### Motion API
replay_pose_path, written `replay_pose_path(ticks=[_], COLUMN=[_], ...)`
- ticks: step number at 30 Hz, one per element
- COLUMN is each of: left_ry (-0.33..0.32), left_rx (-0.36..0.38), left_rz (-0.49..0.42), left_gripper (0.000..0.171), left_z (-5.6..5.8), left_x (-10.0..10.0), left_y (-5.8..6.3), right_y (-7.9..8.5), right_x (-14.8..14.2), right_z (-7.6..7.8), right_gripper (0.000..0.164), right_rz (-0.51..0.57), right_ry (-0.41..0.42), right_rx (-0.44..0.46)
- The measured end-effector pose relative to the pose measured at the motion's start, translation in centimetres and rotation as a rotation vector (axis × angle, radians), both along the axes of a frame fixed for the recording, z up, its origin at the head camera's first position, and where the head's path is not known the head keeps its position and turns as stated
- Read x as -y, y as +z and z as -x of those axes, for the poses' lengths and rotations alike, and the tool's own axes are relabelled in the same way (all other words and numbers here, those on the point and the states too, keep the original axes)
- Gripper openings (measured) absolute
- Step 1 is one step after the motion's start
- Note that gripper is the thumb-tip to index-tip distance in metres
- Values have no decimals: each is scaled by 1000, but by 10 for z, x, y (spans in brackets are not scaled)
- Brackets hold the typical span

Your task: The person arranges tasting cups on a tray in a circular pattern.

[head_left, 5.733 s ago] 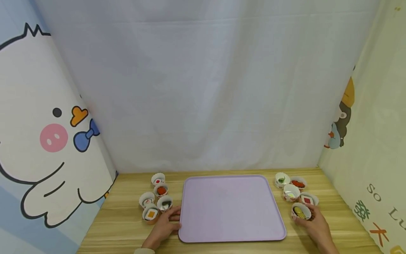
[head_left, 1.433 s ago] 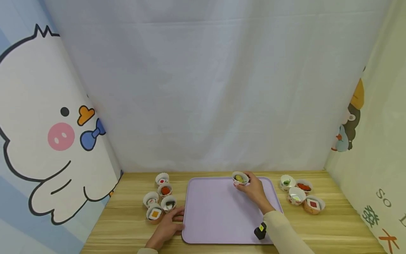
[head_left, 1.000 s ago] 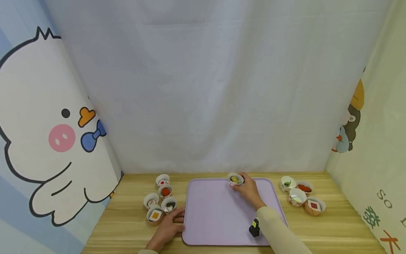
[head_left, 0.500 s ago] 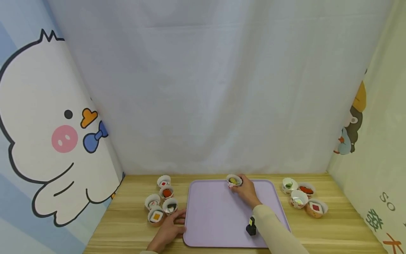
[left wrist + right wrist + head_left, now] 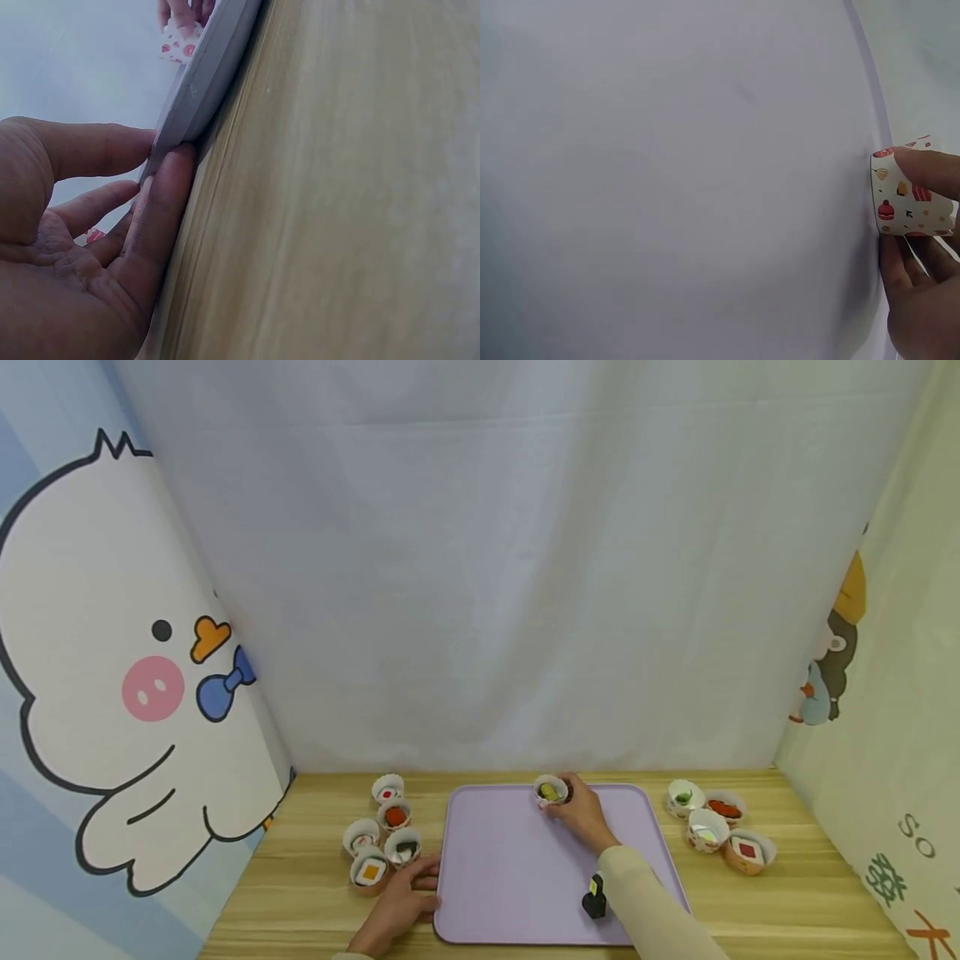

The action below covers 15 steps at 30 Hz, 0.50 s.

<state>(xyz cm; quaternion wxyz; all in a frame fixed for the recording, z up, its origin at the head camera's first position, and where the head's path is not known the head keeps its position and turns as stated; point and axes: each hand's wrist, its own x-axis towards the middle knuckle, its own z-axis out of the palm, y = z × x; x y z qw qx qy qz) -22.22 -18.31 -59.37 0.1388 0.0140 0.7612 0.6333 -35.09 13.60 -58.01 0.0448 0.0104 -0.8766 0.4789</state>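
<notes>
In the head view, my right hand (image 5: 581, 814) grips a small patterned paper cup (image 5: 542, 802) at the far edge of the lilac tray (image 5: 517, 877). Green-yellow pieces that look like pickle slices (image 5: 550, 792) lie inside. The right wrist view shows the cup (image 5: 904, 191) against the tray, thumb on one side and fingers on the other. My left hand (image 5: 400, 897) is at the tray's left edge. In the left wrist view, its thumb and a finger pinch the tray rim (image 5: 195, 90).
Several paper cups with small contents stand left of the tray, including one with an orange square (image 5: 370, 871). More cups, including one with a dark red square (image 5: 747, 852), stand on the right. A black device (image 5: 594, 900) sits at my right sleeve. A curtain (image 5: 510, 610) hangs behind.
My right hand has carried the cup with the green-yellow pieces from the right-hand group leftward to the tray's far edge. Lately it shifts only slightly. My left hand stays at the tray's left edge.
</notes>
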Motion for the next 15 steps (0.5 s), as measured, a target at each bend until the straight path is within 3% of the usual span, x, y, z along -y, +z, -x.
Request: replay_pose_path(ticks=[9, 15], left_ry=[-1, 11], left_rx=[-13, -22], left_rz=[5, 13], left_gripper=[68, 68], left_z=[-1, 0], left_x=[-1, 0], left_y=[-2, -3], right_y=[-4, 2], right_x=[-4, -7], right_z=[-6, -12], right_gripper=[61, 73], right_rz=[62, 83], right_ry=[1, 10], right_rx=[-21, -11])
